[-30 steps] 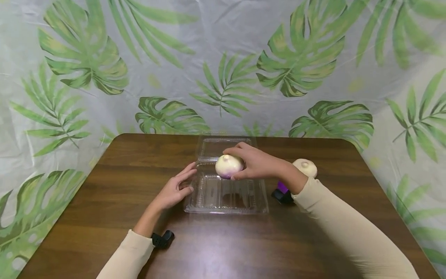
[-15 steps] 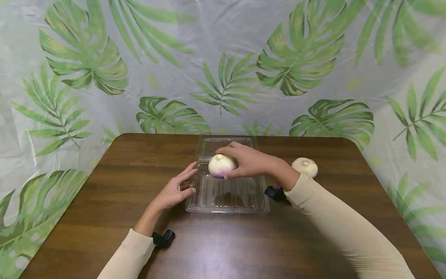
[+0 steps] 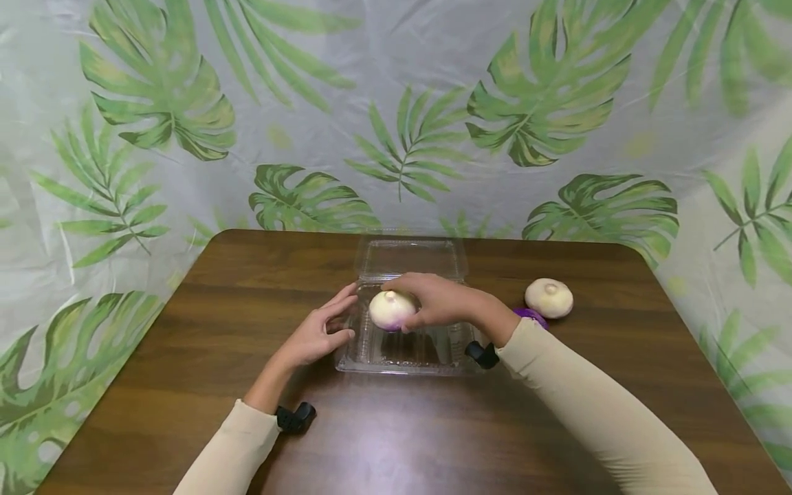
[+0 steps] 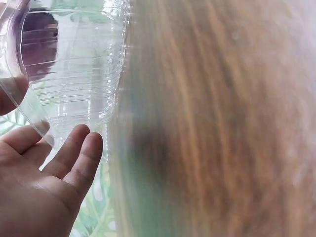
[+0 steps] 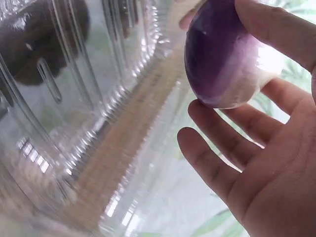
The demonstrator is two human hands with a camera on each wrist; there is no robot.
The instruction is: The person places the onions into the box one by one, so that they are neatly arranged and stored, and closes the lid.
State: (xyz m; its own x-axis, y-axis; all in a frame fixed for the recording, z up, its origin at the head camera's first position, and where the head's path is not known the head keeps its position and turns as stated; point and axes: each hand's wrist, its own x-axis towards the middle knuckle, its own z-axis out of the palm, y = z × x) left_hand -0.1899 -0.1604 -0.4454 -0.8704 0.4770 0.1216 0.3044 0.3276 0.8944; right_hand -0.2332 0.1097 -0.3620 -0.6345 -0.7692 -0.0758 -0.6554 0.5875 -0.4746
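Note:
My right hand (image 3: 436, 300) grips a white and purple turnip (image 3: 391, 311) between thumb and fingers, over the base of a clear plastic clamshell container (image 3: 371, 364). In the right wrist view the turnip's purple underside (image 5: 212, 54) faces the camera, with the ribbed container beside it. My left hand (image 3: 318, 335) rests at the container's left side, fingers relaxed and spread. In the left wrist view its fingertips (image 4: 91, 148) are right at the clear wall, and the purple of the turnip shows through the plastic. The container's lid (image 3: 411, 258) lies folded back behind the base.
A second turnip (image 3: 549, 298) stands on the brown wooden table (image 3: 260, 275), right of the container. Beside it a purple thing (image 3: 531, 317) is partly hidden by my right forearm. A leaf-patterned curtain (image 3: 396, 137) hangs behind the table's far edge.
My right hand has carried the turnip left, then slightly down toward the container's base. The left hand keeps its place beside the container. The view has shifted slightly.

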